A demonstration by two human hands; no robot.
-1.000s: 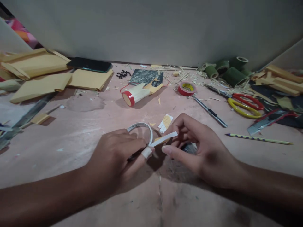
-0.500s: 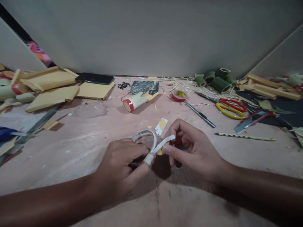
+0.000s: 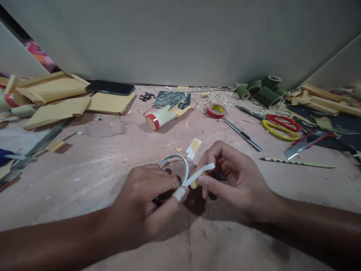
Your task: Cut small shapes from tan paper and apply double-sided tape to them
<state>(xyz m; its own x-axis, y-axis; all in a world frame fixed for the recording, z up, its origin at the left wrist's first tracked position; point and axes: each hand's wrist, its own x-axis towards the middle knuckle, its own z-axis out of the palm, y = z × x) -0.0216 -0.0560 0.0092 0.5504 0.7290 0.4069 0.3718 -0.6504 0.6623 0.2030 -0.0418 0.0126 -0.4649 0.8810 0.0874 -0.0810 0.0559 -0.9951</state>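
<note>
At table [image 3: 113, 165] centre: left hand [image 3: 146, 205] fingers clamp tape ring [image 3: 172, 155]; right hand [image 3: 238, 180] fingers pinch loose tape strip [image 3: 200, 173].

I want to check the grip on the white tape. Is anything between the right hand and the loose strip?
Nothing visible does. The right hand pinches the strip directly, and the left hand holds the tape roll it comes from. The scraps on the table lie beyond the hands.

Scissors [image 3: 280, 127] right of tape roll [image 3: 216, 110]
</note>
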